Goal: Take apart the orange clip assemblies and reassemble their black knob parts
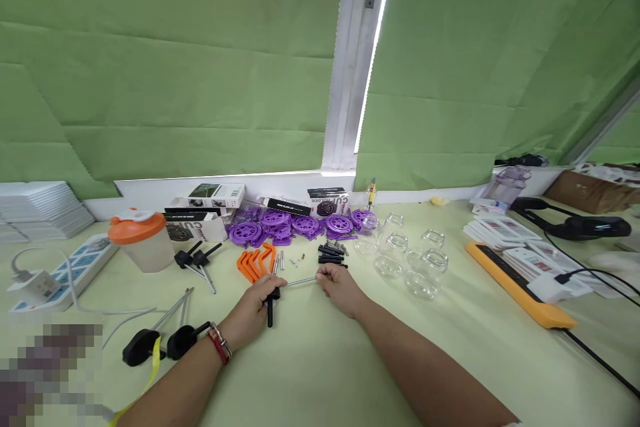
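My left hand (257,303) is closed round a black crank-like piece (271,310) whose short grip sticks down below the fingers. From this piece a thin metal rod (301,281) runs to the right. At the rod's far end, the fingertips of my right hand (340,288) pinch it. Just behind the left hand lie several bent orange pieces (256,263) and a few small metal pins (282,260). Short black rods (331,255) and small springs or screws are beyond the right hand. Purple wheel-shaped parts (305,225) are heaped farther back.
Several clear cups (420,280) stand to the right. On the left are an orange-lidded container (141,243), black cranks with rods (183,340) and a power strip (80,270). Cup-holder boxes (197,227) line the back. An orange power strip (520,287) lies far right.
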`<state>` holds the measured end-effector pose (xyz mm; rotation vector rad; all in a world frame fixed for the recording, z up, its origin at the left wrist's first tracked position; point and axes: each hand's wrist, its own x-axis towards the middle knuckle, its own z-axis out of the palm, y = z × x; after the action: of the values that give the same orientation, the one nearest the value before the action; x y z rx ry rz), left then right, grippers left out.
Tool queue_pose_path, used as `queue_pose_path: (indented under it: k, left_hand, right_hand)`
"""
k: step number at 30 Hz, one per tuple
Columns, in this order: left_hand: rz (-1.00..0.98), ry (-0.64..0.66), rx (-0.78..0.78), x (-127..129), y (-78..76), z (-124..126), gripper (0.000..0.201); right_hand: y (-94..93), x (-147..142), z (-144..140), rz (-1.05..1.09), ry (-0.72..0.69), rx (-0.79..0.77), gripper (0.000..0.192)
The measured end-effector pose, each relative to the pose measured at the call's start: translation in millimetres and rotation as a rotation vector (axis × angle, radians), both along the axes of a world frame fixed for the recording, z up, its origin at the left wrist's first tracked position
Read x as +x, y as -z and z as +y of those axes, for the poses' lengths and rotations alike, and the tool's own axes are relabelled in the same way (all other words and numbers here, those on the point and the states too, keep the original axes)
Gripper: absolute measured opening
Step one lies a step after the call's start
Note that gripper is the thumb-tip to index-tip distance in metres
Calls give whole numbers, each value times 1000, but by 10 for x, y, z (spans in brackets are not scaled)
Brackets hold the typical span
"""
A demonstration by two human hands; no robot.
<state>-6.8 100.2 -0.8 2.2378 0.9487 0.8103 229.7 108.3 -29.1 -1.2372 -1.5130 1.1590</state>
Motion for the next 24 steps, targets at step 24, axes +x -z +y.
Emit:
queue_pose_path:
  k: [24]
  left_hand:
    - [1, 41, -9, -9, -25, -9, 46]
  right_hand:
    - [-82, 3, -12, -289, -58, 247, 34]
